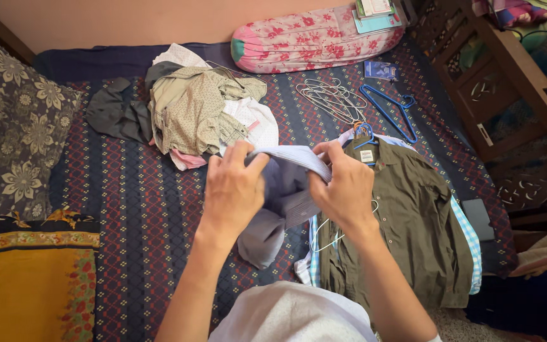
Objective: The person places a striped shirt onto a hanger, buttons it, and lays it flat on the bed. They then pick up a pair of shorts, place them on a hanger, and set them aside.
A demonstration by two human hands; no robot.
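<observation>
Pale-blue striped shirt (pixel 289 171) is pinched at its top edge by our left hand (pixel 232 190) and right hand (pixel 343 187), raised above the patterned bed (pixel 140 209), beside an olive shirt (pixel 413 221).

The left hand (pixel 232 190) and right hand (pixel 343 187) cover the middle of a pale blue shirt (pixel 286 183), hiding its collar. An olive shirt (pixel 413 228) conceals most of the checked shirt (pixel 470 244) beneath it. The floral pillow (pixel 14 126) and yellow cloth (pixel 26 291) are cut off at the left edge. The small blue packet (pixel 380 69) is too small to identify.
</observation>
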